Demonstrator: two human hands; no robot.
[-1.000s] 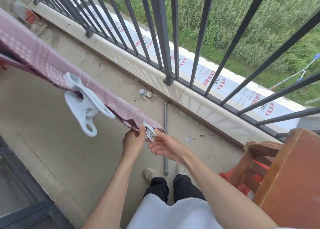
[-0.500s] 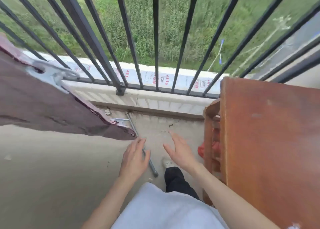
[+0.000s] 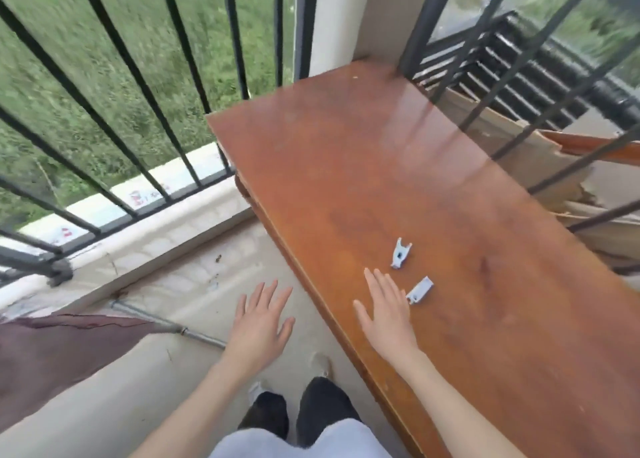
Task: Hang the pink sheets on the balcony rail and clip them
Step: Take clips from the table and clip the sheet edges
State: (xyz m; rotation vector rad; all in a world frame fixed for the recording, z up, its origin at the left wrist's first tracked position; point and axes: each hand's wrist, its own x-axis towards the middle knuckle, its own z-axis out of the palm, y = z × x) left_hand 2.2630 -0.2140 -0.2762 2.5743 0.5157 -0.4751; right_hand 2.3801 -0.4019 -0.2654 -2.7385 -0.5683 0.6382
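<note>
Right hand (image 3: 384, 314): grip flat-open, empty, over the desk (image 3: 398, 180). Nearer clothes peg (image 3: 419, 290) just right of its fingertips, long axis diagonal; second peg (image 3: 400, 253) beyond. Left hand (image 3: 262, 319): splayed, empty. Pink sheet (image 3: 52, 350) hangs far left.

There is one view, from a wide-angle camera worn on the person's head. It looks forward and steeply down over both outstretched arms, close to the wooden tabletop (image 3: 398, 180) on the right and the balcony floor (image 3: 104, 405) below. The balcony railing (image 3: 138, 77) crosses the upper left, its bars bowed by the lens. The whole frame is slightly blurred.
</note>
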